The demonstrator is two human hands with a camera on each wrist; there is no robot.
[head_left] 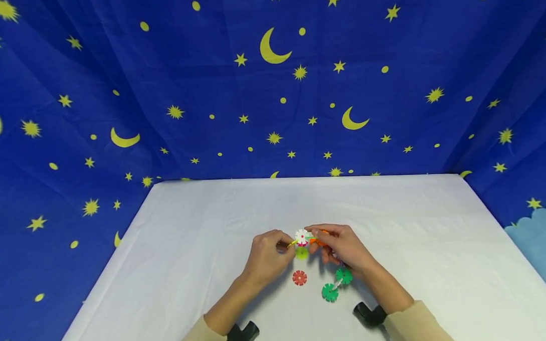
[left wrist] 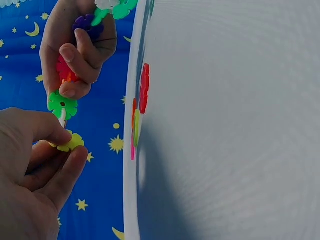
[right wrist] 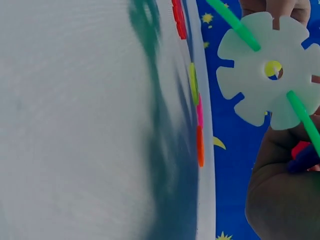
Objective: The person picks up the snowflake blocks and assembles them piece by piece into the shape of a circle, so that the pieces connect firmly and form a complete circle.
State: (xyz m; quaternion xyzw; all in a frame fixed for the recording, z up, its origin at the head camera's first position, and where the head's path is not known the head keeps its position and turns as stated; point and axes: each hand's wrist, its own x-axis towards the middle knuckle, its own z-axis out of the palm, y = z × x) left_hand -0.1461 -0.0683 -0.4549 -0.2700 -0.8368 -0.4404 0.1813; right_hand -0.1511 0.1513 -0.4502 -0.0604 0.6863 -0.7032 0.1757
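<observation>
My left hand (head_left: 269, 253) pinches a yellow notched disc (left wrist: 74, 142) between thumb and fingers. Its edge meets a white disc (head_left: 301, 236), which is joined to a green disc (left wrist: 62, 104). My right hand (head_left: 348, 245) grips the chain of notched discs near an orange disc (head_left: 319, 238). A red disc (left wrist: 65, 69) and a purple disc (left wrist: 87, 26) show among its curled fingers. Below the right palm hangs the chain's other end, where two green discs (head_left: 330, 292) flank another white disc (right wrist: 250, 55). Whether the yellow disc's slot is seated cannot be made out.
Loose on the white table (head_left: 202, 218) lie a red disc (head_left: 299, 278), a yellow-green disc (head_left: 301, 253), a pink disc (left wrist: 132, 152) and an orange one at the yellow-green disc's side. A blue star-patterned curtain (head_left: 234, 91) stands behind. Black devices (head_left: 370, 315) sit at both wrists.
</observation>
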